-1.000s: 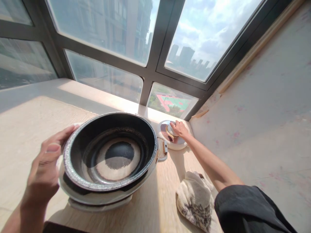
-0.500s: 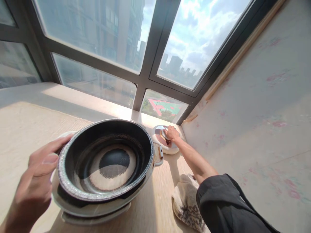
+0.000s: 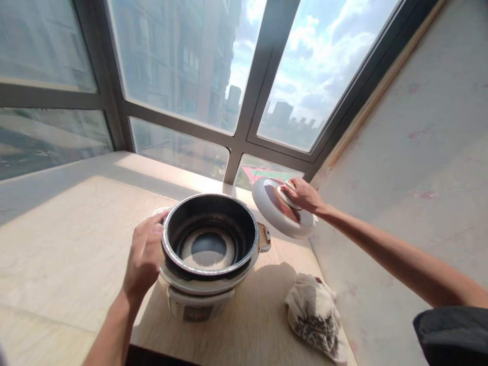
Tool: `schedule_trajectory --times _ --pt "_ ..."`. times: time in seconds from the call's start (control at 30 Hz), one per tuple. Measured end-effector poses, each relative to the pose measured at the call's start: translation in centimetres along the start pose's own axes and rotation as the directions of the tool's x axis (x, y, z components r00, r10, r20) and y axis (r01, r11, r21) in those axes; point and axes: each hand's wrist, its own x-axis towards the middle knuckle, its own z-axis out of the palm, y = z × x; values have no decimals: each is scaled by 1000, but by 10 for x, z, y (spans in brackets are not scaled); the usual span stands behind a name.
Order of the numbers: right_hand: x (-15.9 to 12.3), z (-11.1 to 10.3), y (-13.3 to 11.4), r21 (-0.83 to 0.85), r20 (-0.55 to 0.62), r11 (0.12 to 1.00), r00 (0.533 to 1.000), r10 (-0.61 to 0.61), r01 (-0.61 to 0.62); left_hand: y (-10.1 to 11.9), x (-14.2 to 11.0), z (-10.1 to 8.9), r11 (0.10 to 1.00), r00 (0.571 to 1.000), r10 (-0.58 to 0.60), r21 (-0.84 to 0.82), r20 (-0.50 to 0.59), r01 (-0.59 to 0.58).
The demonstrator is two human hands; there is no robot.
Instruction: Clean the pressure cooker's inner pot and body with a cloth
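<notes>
An electric cooker (image 3: 202, 300) with a pale body stands uncovered on the wooden-looking surface. Its black inner pot (image 3: 217, 216) has a worn, light ring on the bottom and holds no food that I can see. My left hand (image 3: 145, 254) grips the cooker's left side near the rim; the fingertips are partly hidden behind it. To the right of the cooker, my right hand (image 3: 303, 195) is closed round the knob of a white-rimmed lid (image 3: 263, 198) with a reddish-brown reflective middle. The lid is tilted and raised off the surface.
A crumpled cream cloth (image 3: 310, 310) with a dark pattern lies right of the cooker. A flowered wall (image 3: 419, 203) bounds the right side, and dark-framed windows (image 3: 183, 56) rise behind. A light mat (image 3: 68, 244) spreads over the left.
My right hand has raised the lid from the surface by the window and brought it nearer, tilted. The cooker appears lower and farther off; my left hand stays at its side.
</notes>
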Motion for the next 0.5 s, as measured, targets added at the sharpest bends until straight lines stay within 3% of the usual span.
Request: schedule_trajectory --times 0.13,0.23,0.4,0.5 --pt "-11 -47 -41 94 -80 989 991 -105 112 -3 -2 2 993 1000 -7 -114 -12 5" --pt "-22 -67 -79 136 -99 968 975 -197 210 -5 -2 3 993 1000 7 -117 -16 -9" --pt "-35 -68 -136 128 -61 936 944 -323 329 -6 -2 4 995 999 43 -92 -18 -45" --pt "-41 -59 -161 136 -24 938 947 -319 320 -7 -2 4 993 998 67 -92 -12 -68"
